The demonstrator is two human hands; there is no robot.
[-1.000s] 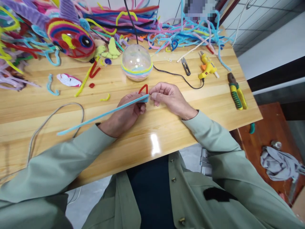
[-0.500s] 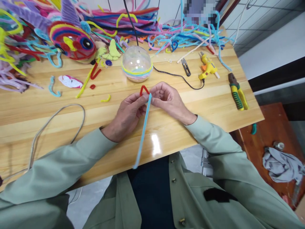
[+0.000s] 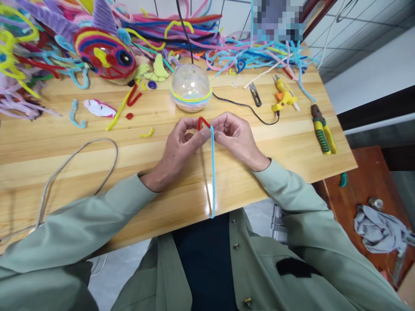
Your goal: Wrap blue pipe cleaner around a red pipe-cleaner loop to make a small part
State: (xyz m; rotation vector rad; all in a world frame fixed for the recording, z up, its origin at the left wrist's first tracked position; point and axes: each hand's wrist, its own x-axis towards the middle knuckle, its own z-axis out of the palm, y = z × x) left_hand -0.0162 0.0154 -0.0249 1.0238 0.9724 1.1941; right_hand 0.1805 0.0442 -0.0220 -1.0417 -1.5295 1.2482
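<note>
Over the middle of the table, my left hand (image 3: 184,144) and my right hand (image 3: 236,137) meet with their fingertips close together. A bent red pipe cleaner (image 3: 203,121) rises in a peak between them, its ends pinched in the fingers. From the same spot a light blue pipe cleaner (image 3: 213,172) hangs down toward the table's front edge. Its top is at my right thumb and fingertips, closed on it. Just beyond my hands stands a clear plastic ball (image 3: 190,84) with yellow, blue and pink bands round its lower half.
A yellow glue gun (image 3: 283,95), black thread snips (image 3: 255,94) and green-yellow pliers (image 3: 323,129) lie to the right. A colourful animal head (image 3: 105,54) and heaps of pipe cleaners (image 3: 259,56) line the back. A grey cable (image 3: 74,157) loops at left.
The light blue pipe cleaner has swung from a slant to nearly upright. My hands still pinch the pieces together, and the view has shifted slightly.
</note>
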